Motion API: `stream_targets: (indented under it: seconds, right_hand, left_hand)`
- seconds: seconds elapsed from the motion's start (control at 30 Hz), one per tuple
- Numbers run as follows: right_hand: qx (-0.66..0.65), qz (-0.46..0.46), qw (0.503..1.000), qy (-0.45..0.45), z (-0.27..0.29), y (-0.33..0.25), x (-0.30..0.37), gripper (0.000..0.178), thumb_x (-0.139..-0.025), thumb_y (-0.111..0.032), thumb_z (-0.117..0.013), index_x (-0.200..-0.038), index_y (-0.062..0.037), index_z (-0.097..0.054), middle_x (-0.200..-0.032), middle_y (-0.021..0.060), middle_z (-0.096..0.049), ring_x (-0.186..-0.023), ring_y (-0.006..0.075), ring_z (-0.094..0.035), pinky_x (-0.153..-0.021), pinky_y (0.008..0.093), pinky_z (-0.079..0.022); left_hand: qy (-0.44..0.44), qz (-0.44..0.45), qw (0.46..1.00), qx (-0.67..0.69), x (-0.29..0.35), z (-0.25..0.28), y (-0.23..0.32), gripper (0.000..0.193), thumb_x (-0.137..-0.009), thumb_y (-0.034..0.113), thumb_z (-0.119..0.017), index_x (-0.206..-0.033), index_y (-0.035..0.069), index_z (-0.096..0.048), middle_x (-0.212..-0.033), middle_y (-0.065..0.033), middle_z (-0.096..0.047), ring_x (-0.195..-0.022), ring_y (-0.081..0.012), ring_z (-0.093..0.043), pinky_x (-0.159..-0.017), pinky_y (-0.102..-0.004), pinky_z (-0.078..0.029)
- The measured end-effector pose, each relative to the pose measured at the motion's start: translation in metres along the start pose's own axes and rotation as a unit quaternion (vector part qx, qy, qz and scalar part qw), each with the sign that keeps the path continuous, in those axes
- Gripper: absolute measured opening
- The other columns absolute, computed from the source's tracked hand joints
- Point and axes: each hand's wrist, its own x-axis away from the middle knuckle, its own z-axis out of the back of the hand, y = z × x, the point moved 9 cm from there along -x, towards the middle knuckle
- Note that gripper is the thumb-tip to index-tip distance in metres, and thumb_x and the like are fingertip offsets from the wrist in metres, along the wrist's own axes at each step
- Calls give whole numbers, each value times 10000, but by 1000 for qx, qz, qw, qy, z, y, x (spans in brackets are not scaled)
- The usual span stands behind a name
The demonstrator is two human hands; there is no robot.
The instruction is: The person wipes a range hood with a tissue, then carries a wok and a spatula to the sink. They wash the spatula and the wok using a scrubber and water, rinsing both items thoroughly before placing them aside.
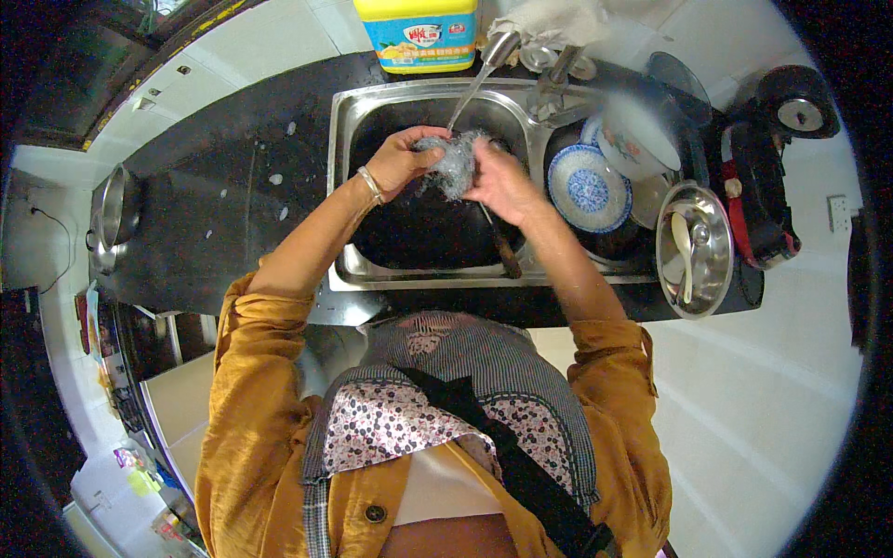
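Observation:
Over the left basin of the steel sink [337,186], I hold a grey, tangled steel wool scourer [453,169] between both hands. My left hand [402,162] pinches its left side with thumb and fingers. Against its right side are the fingers of my right hand [503,182], slightly blurred and closed on it. Water runs from the faucet [500,48] down onto the scourer. A big dark pan [419,232] seems to fill the basin below. A wooden handle [505,253] on a thin metal shank leans over the basin's near right part.
Blue-and-white plates [588,189] and a white bowl [637,139] are stacked right of the basin. A steel bowl [712,251] holds a pale spoon [684,256]. Behind the sink stands a yellow jug [415,11]. A steel pot [115,206] sits on the far left of the black counter [223,205].

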Motion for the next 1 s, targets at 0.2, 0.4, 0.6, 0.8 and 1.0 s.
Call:
stream_targets:
  seconds: [0.2, 0.4, 0.6, 0.8, 1.0]
  right_hand:
    - [3, 46, 995, -86, -14, -6, -17, 282, -862, -152, -509, -1120, -47, -464, -1038, 165, -555, -959, 378, -548, -785, 534, -478]
    - [424, 190, 874, 140, 45, -48, -33, 191, -798, -97, -565, -945, 22, -543, -891, 113, -608, -817, 229, -602, -591, 310, -501]
    - [44, 127, 989, 56, -2, -71, -47, 201, -864, -101, -495, -1030, 11, -475, -1017, 126, -555, -912, 278, -579, -673, 461, -540]
    - [-6, 189, 978, -93, -59, -129, -81, 416, -880, -289, -480, -1158, 10, -405, -1107, 177, -526, -969, 366, -542, -779, 494, -489]
    - [-101, 137, 984, -55, -78, -157, -126, 457, -931, -318, -338, -1240, 18, -307, -1209, 205, -430, -1042, 353, -493, -871, 513, -438]
  left_hand:
    - [64, -80, 979, -176, 2, 30, 47, 318, -801, 137, -619, -1095, 35, -552, -966, -39, -583, -853, -107, -537, -764, -253, -449]
    - [173, -179, 924, -289, -9, 76, 130, 243, -820, 153, -597, -1005, -3, -585, -865, -65, -617, -778, -108, -560, -730, -231, -458]
    - [213, -376, 793, -429, -46, 54, 233, 191, -806, 147, -581, -962, 45, -626, -875, -90, -647, -827, -169, -617, -744, -278, -477]
    - [226, -395, 749, -481, -103, 25, 306, 216, -835, 208, -549, -988, 74, -624, -901, -127, -636, -822, -202, -614, -715, -303, -480]
    - [114, -328, 765, -543, -177, 8, 305, 216, -818, 183, -584, -1010, 102, -639, -862, -71, -660, -681, -113, -571, -623, -263, -465]
